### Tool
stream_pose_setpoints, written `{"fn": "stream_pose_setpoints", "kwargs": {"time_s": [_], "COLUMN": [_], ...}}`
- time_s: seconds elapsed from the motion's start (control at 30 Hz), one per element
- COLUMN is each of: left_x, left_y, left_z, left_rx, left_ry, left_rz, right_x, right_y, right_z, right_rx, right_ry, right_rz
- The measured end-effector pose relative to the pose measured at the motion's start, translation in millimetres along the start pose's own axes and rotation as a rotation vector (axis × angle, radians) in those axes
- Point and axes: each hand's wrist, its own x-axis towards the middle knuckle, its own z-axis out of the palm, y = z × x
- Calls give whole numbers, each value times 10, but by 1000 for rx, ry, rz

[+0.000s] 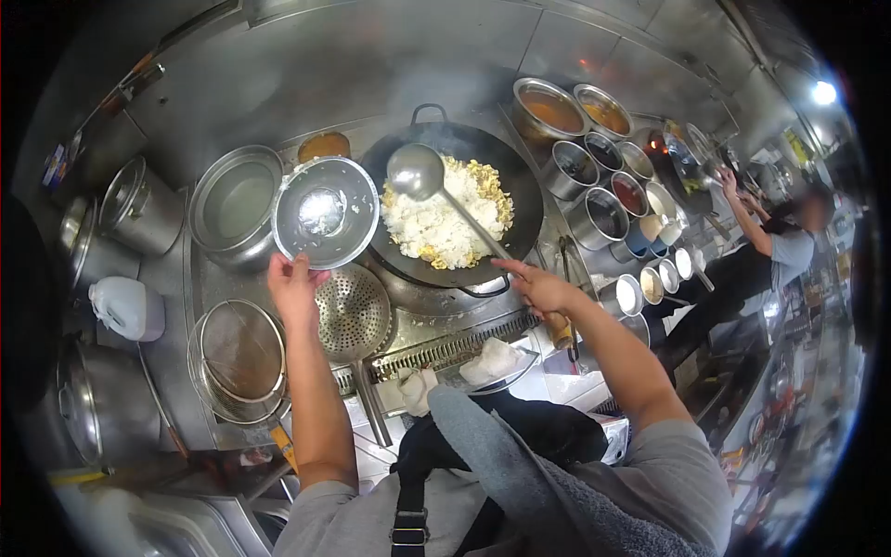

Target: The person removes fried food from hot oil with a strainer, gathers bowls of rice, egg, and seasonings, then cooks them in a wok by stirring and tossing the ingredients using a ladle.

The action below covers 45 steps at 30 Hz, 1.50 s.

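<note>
My left hand (pixel 298 290) grips the near rim of a metal bowl (pixel 351 237), tilted beside the wok, with a few white rice grains stuck inside. Closed around the long handle of a ladle (pixel 416 173) is my right hand (pixel 541 288); the wooden end sticks out below it. The ladle's round head hangs over the left part of the rice. White rice (pixel 444 223) lies heaped on yellow scrambled egg (pixel 492 181) in a black wok (pixel 526 200). Steam rises behind the wok.
A perforated skimmer (pixel 351 311) lies just below the bowl. A pot of cloudy liquid (pixel 232 204) and a mesh strainer (pixel 243 348) stand left. Several seasoning containers (pixel 594 218) crowd the right side, below a basin of orange liquid (pixel 552 110). Another person (pixel 784 246) works at far right.
</note>
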Motion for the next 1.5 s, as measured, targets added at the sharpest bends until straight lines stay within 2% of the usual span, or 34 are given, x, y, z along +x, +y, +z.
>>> {"fn": "stream_pose_setpoints", "kwargs": {"time_s": [0.1, 0.13, 0.17, 0.23, 0.27, 0.33, 0.37, 0.4, 0.43, 0.47, 0.53, 0.57, 0.63, 0.7, 0.77, 0.83, 0.9, 0.97, 1.03, 1.1, 1.13, 1.27, 1.33, 1.5], "left_x": [61, 90, 113, 134, 120, 135, 94, 29, -31, -148, -483, -673, -1140, -1560, -2107, -2851, -3673, -4436, -5241, -6031, -6397, -7837, -8484, -10036], "left_y": [50, 63, 73, 110, 134, 103, 73, 45, 28, -12, -121, -153, -277, -594, -899, -940, -1002, -1152, -1275, -1310, -1406, -1559, -1629, -1753], "left_z": [-21, -42, -63, -50, 3, 218, 376, 600, 823, 1047, 1540, 1768, 2169, 2445, 2692, 2839, 2960, 3030, 3061, 3036, 3025, 2746, 2588, 2164], "left_rx": [47, 57, 62, 31, 9, -23, -50, -86, -87, -68, -20, 6, -16, 19, 51, 126, 140, 181, 179, 187, 229, 357, 445, 484], "left_ry": [-50, -85, -111, -154, -155, -205, -242, -289, -363, -414, -554, -636, -767, -974, -1168, -1350, -1478, -1683, -1856, -2018, -2065, -2262, -2433, -2591], "left_rz": [-34, -33, -46, -23, -37, -61, -89, -111, -115, -116, -137, -143, -221, -310, -403, -454, -579, -608, -712, -771, -813, -886, -930, -954], "right_x": [-53, -172, -297, -552, -622, -681, -629, -619, -592, -602, -768, -966, -1498, -2401, -3423, -4530, -5554, -6368, -7033, -7459, -7611, -7893, -8004, -8276], "right_y": [-347, -566, -804, -867, -776, -255, 101, 85, 327, 379, 852, 667, 765, 313, 349, 149, 26, -601, -1037, -1366, -1482, -2056, -2252, -2763], "right_z": [-429, -611, -776, -825, -711, -199, 125, 94, 166, 174, 661, 473, 565, 189, 203, 289, 688, 886, 1328, 1907, 2228, 3148, 3610, 3892], "right_rx": [5, 87, 432, 268, 270, 610, 372, 706, 812, 575, 166, 175, 283, 44, 80, 328, 220, 502, 519, 773, 794, 885, 856, 1062], "right_ry": [-188, -182, -224, -98, -83, -135, -124, -216, -225, -164, 152, -4, 182, 207, 435, 670, 1045, 1306, 1521, 1797, 1880, 1840, 1777, 1915], "right_rz": [196, 260, 530, 400, 414, 518, 314, 502, 503, 442, 183, 314, 137, 536, 638, 818, 876, 1182, 1252, 1268, 1275, 1449, 1508, 1663]}}
